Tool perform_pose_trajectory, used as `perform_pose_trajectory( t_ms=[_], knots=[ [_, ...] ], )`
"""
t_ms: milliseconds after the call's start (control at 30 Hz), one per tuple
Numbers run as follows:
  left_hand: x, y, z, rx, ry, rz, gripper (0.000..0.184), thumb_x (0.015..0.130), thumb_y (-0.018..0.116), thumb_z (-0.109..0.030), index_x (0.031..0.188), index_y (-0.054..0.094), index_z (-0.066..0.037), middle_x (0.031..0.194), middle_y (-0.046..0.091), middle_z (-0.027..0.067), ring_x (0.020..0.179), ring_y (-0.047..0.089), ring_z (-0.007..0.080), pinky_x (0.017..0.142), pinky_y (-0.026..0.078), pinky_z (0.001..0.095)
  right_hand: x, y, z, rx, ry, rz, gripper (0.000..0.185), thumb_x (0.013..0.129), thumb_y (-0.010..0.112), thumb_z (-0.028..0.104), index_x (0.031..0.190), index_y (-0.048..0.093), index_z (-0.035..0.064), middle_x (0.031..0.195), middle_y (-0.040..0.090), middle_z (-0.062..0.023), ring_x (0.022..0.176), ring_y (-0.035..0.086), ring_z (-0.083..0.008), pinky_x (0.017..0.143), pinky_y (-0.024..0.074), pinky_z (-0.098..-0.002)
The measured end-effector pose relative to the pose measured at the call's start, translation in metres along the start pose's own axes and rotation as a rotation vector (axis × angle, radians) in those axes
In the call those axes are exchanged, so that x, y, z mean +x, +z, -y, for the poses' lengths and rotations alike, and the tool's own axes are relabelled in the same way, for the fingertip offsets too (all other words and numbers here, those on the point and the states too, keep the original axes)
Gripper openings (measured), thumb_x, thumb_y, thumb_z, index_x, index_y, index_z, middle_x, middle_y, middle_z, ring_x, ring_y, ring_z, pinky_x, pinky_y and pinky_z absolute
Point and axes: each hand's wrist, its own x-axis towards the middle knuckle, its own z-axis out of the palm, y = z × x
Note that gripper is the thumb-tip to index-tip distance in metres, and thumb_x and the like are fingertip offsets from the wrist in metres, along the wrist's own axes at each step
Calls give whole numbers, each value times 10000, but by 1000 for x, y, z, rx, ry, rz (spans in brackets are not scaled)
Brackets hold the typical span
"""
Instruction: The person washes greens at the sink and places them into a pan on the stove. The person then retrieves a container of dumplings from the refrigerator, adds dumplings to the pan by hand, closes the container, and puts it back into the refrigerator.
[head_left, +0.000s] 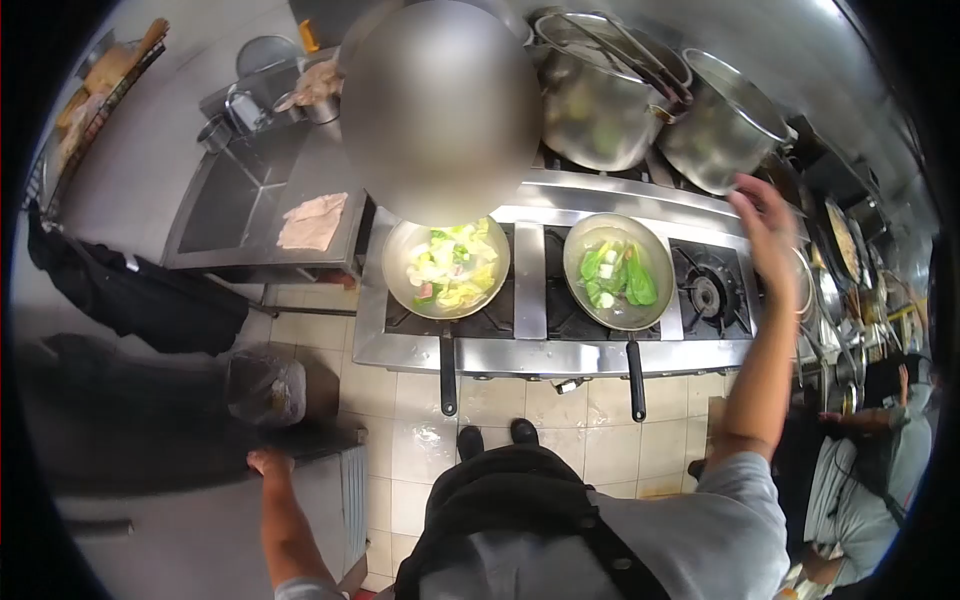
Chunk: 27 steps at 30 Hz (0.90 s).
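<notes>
My right hand (765, 218) is raised at the stove's right rear, fingers apart and slightly blurred, holding nothing visible. It is nearest a tall steel pot (722, 125); whether it touches the pot I cannot tell. My left hand (270, 461) is closed at the edge of a grey steel counter (220, 525), and what its fingers grip is hidden. On the stove (530, 353), a frying pan (398, 292) on the left holds chopped pale-green leaves (455, 265). Another frying pan (655, 315), to its right, contains bok choy (630, 277) and small white pieces in liquid. Both black handles point toward me.
A bare burner (706, 293) lies right of the pans. Behind stands a large steel pot (600, 120) with tongs across it. A pinkish cloth (312, 221) lies on the left-hand sink unit (185, 235). A lined bin (265, 388) is lower left; a person (865, 480) works at right.
</notes>
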Motion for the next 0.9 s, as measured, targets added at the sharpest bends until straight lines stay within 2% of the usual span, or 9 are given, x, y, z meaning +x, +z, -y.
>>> perform_pose_trajectory(
  t_ms=[333, 367, 433, 567, 600, 700, 800, 833, 900],
  knots=[
    [-42, -23, -14, -125, -55, -10, 390, 848, 522, -372, 1158, 641, -167, 1211, 609, 45, 1077, 600, 250, 791, 489, 411, -81, -123, 5, -315, -3, 61, 300, 903, 572, 152, 1160, 550, 0, 1115, 573, -71, 1027, 536, -152, 912, 391, -269],
    [-59, -29, -22, -194, -19, -39, 390, 867, 488, -356, 1166, 634, -153, 1235, 594, 57, 1125, 570, 254, 834, 477, 416, -82, -122, 3, -199, 55, 51, 244, 914, 553, 140, 1113, 568, 0, 1102, 583, -84, 948, 554, -148, 817, 437, -250],
    [-76, -21, -35, -333, -7, -32, 369, 885, 462, -326, 1142, 648, -137, 1209, 610, 67, 1132, 571, 259, 846, 480, 437, -84, -120, -1, -265, -79, 39, 231, 927, 536, 167, 1071, 595, -4, 1136, 576, -93, 1041, 542, -182, 908, 404, -283],
    [-145, 24, -75, -362, -36, -205, 272, 815, 547, -256, 1001, 706, -138, 1080, 663, 78, 973, 635, 245, 691, 482, 468, -51, -94, -27, -54, -412, 349, 390, 913, 518, 158, 1274, 483, 13, 1247, 520, -132, 1164, 470, -214, 998, 316, -332],
    [-160, 45, -92, -320, 29, -279, 298, 808, 557, -264, 1020, 690, -103, 1087, 657, 113, 995, 628, 245, 727, 473, 461, -64, -73, 41, -37, -431, 334, 449, 891, 621, 255, 1268, 519, 34, 1208, 574, -158, 1045, 572, -268, 835, 486, -362],
    [-226, 96, -128, -1001, 305, -295, 559, 842, 519, -510, 966, 633, 23, 1011, 638, 227, 971, 596, 376, 809, 469, 486, -56, -29, 76, 125, -360, 391, 342, 898, 600, 131, 1197, 553, -27, 1100, 609, -157, 980, 580, -230, 810, 485, -317],
    [-289, 160, -144, -1163, 625, 126, 664, 878, 385, -605, 860, 647, 5, 847, 644, 218, 896, 606, 366, 789, 451, 453, -9, 27, 59, 208, -460, 631, 430, 880, 581, 131, 1289, 487, 35, 1211, 552, -152, 1106, 518, -233, 888, 410, -326],
    [-335, 168, -134, -1224, 533, 154, 708, 868, 375, -631, 791, 661, 12, 823, 641, 229, 892, 606, 371, 791, 445, 448, -2, 48, 72, 188, -422, 766, 492, 861, 568, 157, 1322, 447, 33, 1278, 495, -147, 1192, 455, -225, 974, 332, -332],
    [-368, 245, -152, -1286, 320, 266, 733, 874, 355, -634, 763, 677, 15, 866, 650, 230, 930, 601, 372, 834, 443, 452, -59, 70, 187, 393, -746, 756, 586, 775, 615, 119, 1330, 444, 42, 1288, 489, -137, 1190, 457, -234, 926, 368, -331]
  ],
)
